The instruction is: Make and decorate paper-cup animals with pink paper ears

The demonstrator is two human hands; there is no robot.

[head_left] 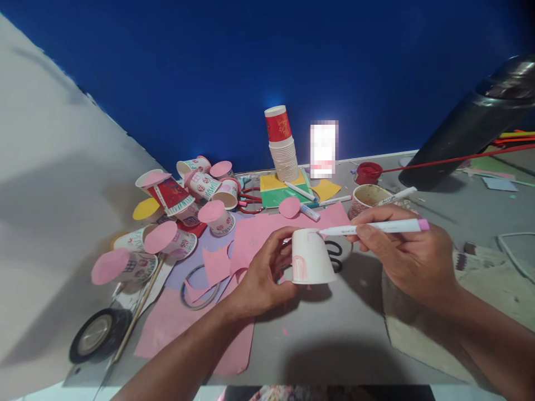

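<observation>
My left hand (pixel 270 267) grips a white paper cup (pixel 313 259) from its left side, the cup turned upside down with its wide rim at the bottom. A reddish arch is drawn low on the cup's wall, and pale pink-purple lines show near its upper edge. Closed in a writing grip, my right hand (pixel 409 253) holds a white marker (pixel 388 226) with a pink end. The marker's tip meets the cup near the top of its wall. A second white pen (pixel 399 195) marked Acrylic rises behind my right fingers; whether they touch it I cannot tell.
Several decorated cups with pink paper discs (pixel 167 239) crowd the left. Behind stands a tall cup stack (pixel 282 145) on a yellow-green box (pixel 276 192). Pink paper (pixel 267 234), black tape (pixel 100 334), a stick (pixel 140 306), a cloth (pixel 418 328) and a dark bottle (pixel 460 128) lie around.
</observation>
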